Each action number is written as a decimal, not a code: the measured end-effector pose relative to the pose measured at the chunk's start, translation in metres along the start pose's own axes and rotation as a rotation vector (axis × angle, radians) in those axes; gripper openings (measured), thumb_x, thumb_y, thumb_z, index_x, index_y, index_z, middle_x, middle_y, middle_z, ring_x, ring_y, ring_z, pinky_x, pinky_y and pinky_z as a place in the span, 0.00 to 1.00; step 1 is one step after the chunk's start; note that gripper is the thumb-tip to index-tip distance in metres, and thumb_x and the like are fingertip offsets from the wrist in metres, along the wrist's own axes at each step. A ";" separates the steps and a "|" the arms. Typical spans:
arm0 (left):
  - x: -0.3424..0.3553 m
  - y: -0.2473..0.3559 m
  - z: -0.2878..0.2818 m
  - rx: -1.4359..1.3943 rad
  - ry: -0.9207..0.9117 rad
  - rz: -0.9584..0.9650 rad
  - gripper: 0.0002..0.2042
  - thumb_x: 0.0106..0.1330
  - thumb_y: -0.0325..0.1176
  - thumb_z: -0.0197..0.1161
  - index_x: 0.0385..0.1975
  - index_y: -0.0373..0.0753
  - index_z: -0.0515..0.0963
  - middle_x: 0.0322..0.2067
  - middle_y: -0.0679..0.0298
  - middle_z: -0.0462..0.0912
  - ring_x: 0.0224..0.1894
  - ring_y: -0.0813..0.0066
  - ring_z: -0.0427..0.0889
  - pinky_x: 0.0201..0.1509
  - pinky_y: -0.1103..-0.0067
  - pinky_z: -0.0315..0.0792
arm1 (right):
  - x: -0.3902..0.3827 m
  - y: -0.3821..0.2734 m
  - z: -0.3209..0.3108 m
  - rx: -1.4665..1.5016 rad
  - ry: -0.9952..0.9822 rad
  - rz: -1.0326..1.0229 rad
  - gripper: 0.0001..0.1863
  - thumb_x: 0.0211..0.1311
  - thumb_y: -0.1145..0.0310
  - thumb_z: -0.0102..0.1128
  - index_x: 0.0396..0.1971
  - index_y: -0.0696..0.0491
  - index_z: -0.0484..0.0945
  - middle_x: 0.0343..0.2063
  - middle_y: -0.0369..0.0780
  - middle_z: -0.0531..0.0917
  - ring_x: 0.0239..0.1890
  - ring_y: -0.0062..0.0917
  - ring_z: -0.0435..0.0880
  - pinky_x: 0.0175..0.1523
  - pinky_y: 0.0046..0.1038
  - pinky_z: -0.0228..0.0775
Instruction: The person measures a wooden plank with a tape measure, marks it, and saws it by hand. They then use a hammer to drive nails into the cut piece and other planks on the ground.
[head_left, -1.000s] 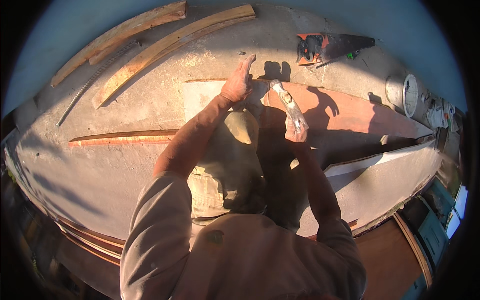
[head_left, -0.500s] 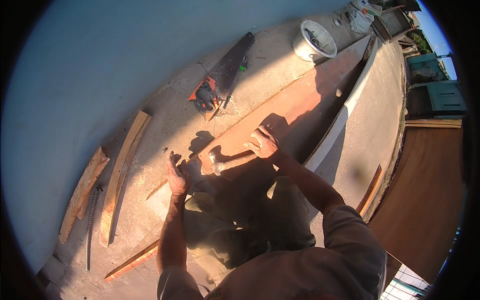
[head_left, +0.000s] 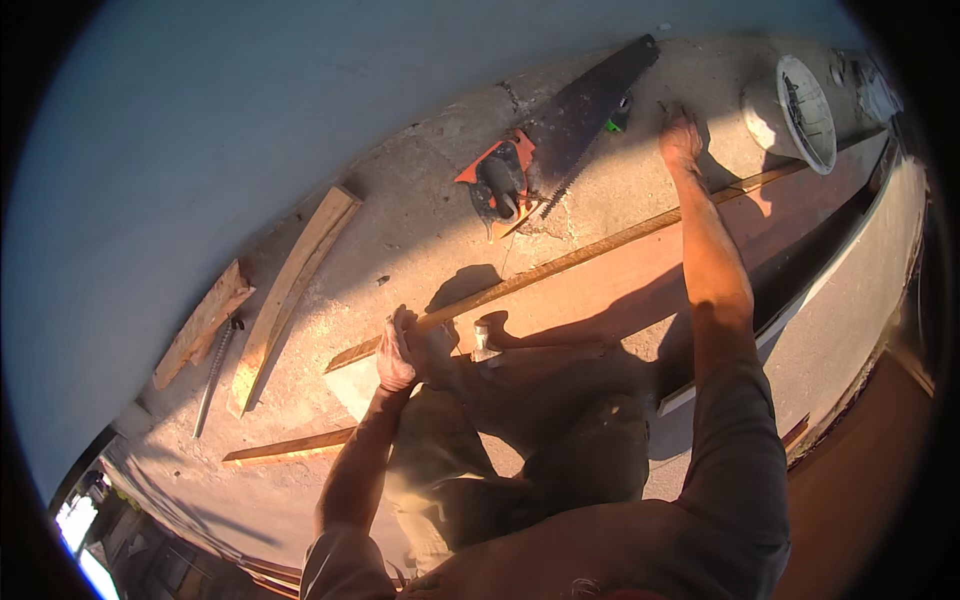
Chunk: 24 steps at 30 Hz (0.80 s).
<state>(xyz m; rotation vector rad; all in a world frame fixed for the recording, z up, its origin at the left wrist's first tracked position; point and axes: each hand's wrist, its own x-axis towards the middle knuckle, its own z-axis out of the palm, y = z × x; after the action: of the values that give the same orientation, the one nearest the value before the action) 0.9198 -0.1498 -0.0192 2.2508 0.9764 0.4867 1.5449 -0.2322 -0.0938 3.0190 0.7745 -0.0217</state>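
A long, thin wooden strip runs along the near-wall edge of a reddish-brown panel. My left hand is closed around the strip near its left end, fingers pointing up. Farther off to the right, my right hand reaches down to the concrete between a handsaw and a white bucket. Its fingers are drawn together; what they pinch, if anything, is too small to make out. A hammer lies on the panel close to my knees, its handle largely in shadow.
The handsaw with its orange and black handle lies by the wall. The white bucket holds small dark pieces. On the left are two rough timber pieces, a ribbed metal rod and a wooden batten.
My right hand has left the area above the hammer handle and reached out far to the right, down to the floor by the bucket. My left hand stays at the strip. The view has turned.
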 end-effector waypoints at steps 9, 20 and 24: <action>0.018 0.021 -0.027 -0.202 -0.134 -0.195 0.14 0.69 0.32 0.58 0.50 0.32 0.74 0.39 0.51 0.81 0.42 0.54 0.82 0.45 0.65 0.76 | -0.220 -0.095 -0.127 1.065 -0.216 -0.240 0.07 0.71 0.69 0.56 0.41 0.58 0.77 0.27 0.34 0.79 0.25 0.12 0.73 0.31 0.18 0.65; -0.061 0.101 -0.081 -0.879 0.132 -0.231 0.08 0.69 0.31 0.63 0.39 0.32 0.83 0.34 0.60 0.84 0.36 0.74 0.81 0.42 0.77 0.75 | -0.476 -0.202 -0.196 1.127 -0.416 -0.669 0.06 0.63 0.78 0.60 0.40 0.60 0.78 0.32 0.39 0.82 0.34 0.22 0.82 0.42 0.26 0.74; -0.092 0.071 -0.092 -1.116 0.328 -0.395 0.07 0.69 0.29 0.61 0.35 0.31 0.81 0.32 0.64 0.84 0.36 0.79 0.79 0.41 0.81 0.74 | -0.483 -0.189 -0.208 0.759 -0.406 -0.758 0.14 0.60 0.73 0.65 0.46 0.58 0.77 0.39 0.47 0.82 0.40 0.35 0.82 0.47 0.35 0.74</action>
<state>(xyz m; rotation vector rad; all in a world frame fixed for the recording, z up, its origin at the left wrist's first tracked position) 0.8454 -0.2197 0.0886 0.9784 0.9268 0.9379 1.0319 -0.2932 0.1198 2.8417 2.1518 -1.1150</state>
